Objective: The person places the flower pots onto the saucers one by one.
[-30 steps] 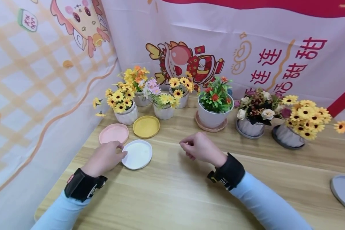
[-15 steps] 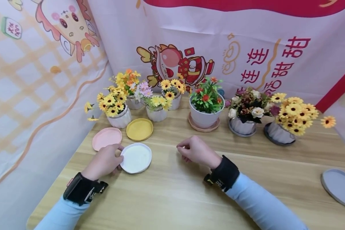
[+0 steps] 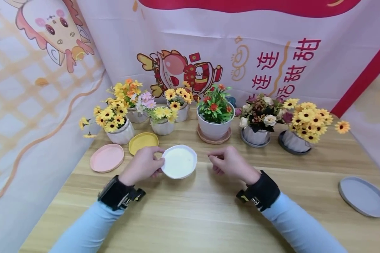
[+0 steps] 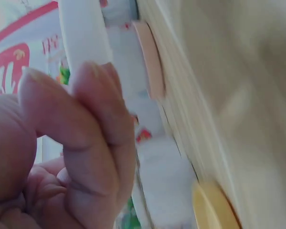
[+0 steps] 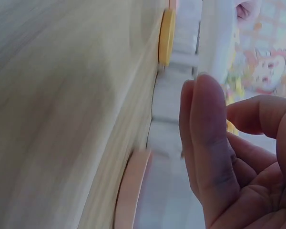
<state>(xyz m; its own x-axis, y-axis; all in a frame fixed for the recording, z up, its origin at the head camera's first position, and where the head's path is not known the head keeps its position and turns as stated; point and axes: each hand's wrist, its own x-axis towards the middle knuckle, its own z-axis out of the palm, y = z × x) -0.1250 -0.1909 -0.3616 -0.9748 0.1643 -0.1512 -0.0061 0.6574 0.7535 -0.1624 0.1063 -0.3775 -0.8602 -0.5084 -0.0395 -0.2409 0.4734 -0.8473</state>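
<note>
A white plant saucer (image 3: 178,161) is lifted above the table, its left rim pinched between the thumb and fingers of my left hand (image 3: 142,163). In the left wrist view the white saucer (image 4: 85,36) extends beyond my bent fingertips. My right hand (image 3: 229,162) is just right of the saucer, holding nothing, with fingers loosely bent. The right wrist view shows its fingers (image 5: 209,129) close to the saucer's edge (image 5: 215,43). Left of my left hand lies a pink saucer (image 3: 107,158); a yellow saucer (image 3: 143,142) sits just behind that hand.
Several potted flowers stand at the back left, among them a yellow-flowered pot (image 3: 121,134). A red-flowered pot (image 3: 215,128) on a pink saucer, a rose pot (image 3: 256,136) and a yellow daisy pot (image 3: 297,142) stand further right. A grey saucer (image 3: 364,196) lies at right.
My left hand took the white saucer by its edge, raised it off the table and carried it rightward beside my right hand. The head view has shifted right.
</note>
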